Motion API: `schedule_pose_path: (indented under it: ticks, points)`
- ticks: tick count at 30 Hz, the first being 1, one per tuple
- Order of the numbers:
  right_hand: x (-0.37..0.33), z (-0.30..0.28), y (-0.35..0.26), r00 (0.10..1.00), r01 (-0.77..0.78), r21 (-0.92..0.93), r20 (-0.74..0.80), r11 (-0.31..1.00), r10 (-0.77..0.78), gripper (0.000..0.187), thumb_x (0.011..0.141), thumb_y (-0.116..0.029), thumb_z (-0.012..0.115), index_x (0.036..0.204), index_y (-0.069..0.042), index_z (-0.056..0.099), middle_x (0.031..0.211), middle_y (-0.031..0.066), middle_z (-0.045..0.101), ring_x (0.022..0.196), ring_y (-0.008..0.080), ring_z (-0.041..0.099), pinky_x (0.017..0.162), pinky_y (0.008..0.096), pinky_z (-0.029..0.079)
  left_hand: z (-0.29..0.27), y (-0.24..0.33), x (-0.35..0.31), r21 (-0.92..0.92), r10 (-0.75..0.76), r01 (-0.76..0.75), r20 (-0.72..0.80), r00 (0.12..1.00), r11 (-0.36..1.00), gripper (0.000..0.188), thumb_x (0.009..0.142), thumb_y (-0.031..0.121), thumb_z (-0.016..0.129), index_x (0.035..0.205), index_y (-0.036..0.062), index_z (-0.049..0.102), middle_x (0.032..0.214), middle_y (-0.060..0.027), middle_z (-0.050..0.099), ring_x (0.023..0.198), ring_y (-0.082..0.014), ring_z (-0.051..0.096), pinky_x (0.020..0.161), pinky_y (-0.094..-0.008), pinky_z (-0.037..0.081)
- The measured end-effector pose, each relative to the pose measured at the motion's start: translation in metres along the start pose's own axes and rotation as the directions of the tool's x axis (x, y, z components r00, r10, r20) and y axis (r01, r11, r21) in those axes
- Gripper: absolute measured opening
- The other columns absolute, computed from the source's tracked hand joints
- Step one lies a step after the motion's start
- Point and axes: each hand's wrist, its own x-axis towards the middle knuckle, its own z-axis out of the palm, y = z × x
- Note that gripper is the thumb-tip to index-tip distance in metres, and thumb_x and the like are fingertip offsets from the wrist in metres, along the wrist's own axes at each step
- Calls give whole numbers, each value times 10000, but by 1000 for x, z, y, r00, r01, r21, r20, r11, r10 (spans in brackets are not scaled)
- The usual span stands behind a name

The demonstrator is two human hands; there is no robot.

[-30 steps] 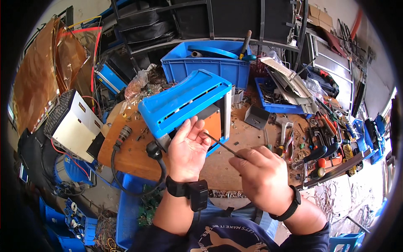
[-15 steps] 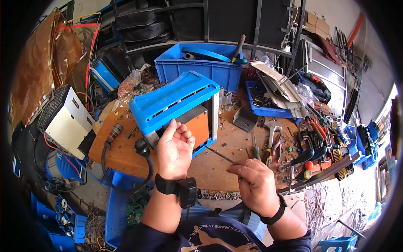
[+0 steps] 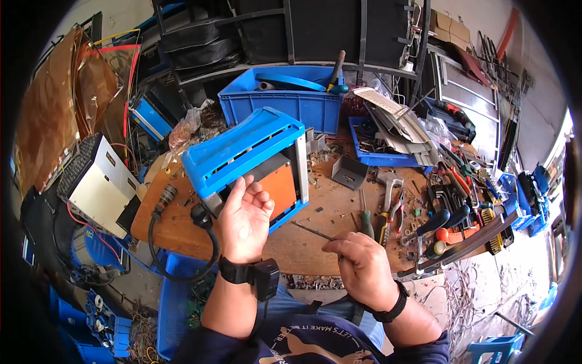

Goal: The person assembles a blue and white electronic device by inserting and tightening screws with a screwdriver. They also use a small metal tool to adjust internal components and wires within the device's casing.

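A box-shaped device with a blue plastic frame, metal side posts and an orange panel stands on the wooden bench in front of me. My left hand is raised before its near left corner, palm up, fingers loosely curled and holding nothing. Whether its fingertips touch the frame I cannot tell. To the right, my right hand is closed around a thin dark metal rod, which points left toward the device's lower edge. The rod's other end is hidden in my fist.
A thick black cable with a round connector loops off the bench's left side. Right of the device lie a black bracket, a green-handled screwdriver, a hammer and pliers. A blue crate stands behind.
The whole view has shifted slightly. The rod's tip, earlier at the frame's lower edge, now sits just in front of it. Both hands keep much the same pose.
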Motion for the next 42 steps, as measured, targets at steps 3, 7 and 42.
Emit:
schedule_pose_path:
  ticks: [3,7,42]
  points:
    - [-6,2,3,1000,-21,-9,20,1000,21,271,738,118,539,921,-6,696,873,159,664,852,354,645,769,413,516,-9,2,6,-15,-18,19,64,998,1000,130,967,215,661,943,88,646,840,-39,659,749,-171,610,691,-311,474]
    - [-14,7,8,996,-56,-88,61,995,62,281,699,44,610,961,-19,692,874,155,665,862,358,650,777,428,533,-20,7,14,-86,-68,83,164,984,993,163,1005,220,592,952,78,650,846,-82,696,714,-176,634,624,-306,503]
    - [-186,-258,40,395,-429,292,-791,855,468,300,996,-132,557,1214,65,621,919,134,709,736,141,655,645,258,519,-43,34,35,118,-11,-17,235,972,993,260,1056,174,474,1140,-41,593,954,-111,633,808,-183,569,713,-300,480]
